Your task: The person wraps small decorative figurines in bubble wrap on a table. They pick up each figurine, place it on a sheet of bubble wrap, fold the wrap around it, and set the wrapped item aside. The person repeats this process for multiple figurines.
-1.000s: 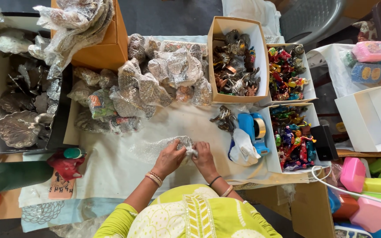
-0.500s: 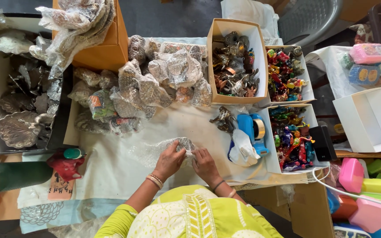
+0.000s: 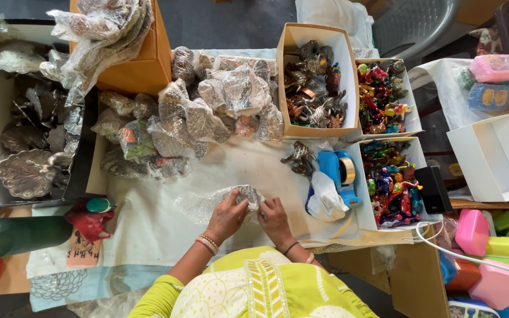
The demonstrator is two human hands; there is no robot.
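My left hand [image 3: 227,215] and my right hand [image 3: 274,217] meet over a small item wrapped in clear bubble wrap [image 3: 248,195] on the white cloth [image 3: 166,218]. Both hands grip the wrap; a loose sheet of it trails to the left. The thing inside is mostly hidden by the wrap and my fingers. A blue tape dispenser [image 3: 338,174] lies just to the right of my right hand, with a small metal figure [image 3: 299,158] beside it.
A heap of bubble-wrapped items [image 3: 207,112] lies ahead. A cardboard box of metal figures [image 3: 312,82] and two boxes of colourful figures [image 3: 384,97] stand at right. A tray with silver leaf dishes [image 3: 27,171] is at left, a green bottle [image 3: 13,234] nearer me.
My hands have shifted slightly to the right and closer together on the bubble-wrapped item. Nothing else has moved.
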